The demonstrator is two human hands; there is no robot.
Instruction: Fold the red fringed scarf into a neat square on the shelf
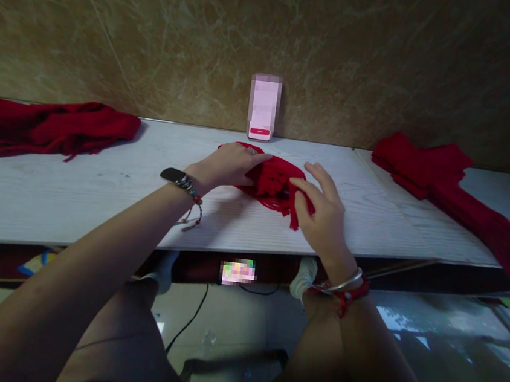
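A bunched red knitted scarf [274, 178] with a fringe lies in the middle of the white table [76, 196]. My left hand [228, 164] lies flat on its left part, fingers stretched out and pressing the cloth down. My right hand [320, 213] is at the scarf's right side, thumb and forefinger pinched on a strand of the red fringe, the other fingers spread. The left wrist wears a beaded bracelet, the right a silver bangle and red cords.
A loose heap of red scarves [47, 126] lies at the table's left end. A folded stack of red scarves [442, 180] lies at the right end. A phone [263, 110] leans on the brown wall behind. Cables run on the floor below.
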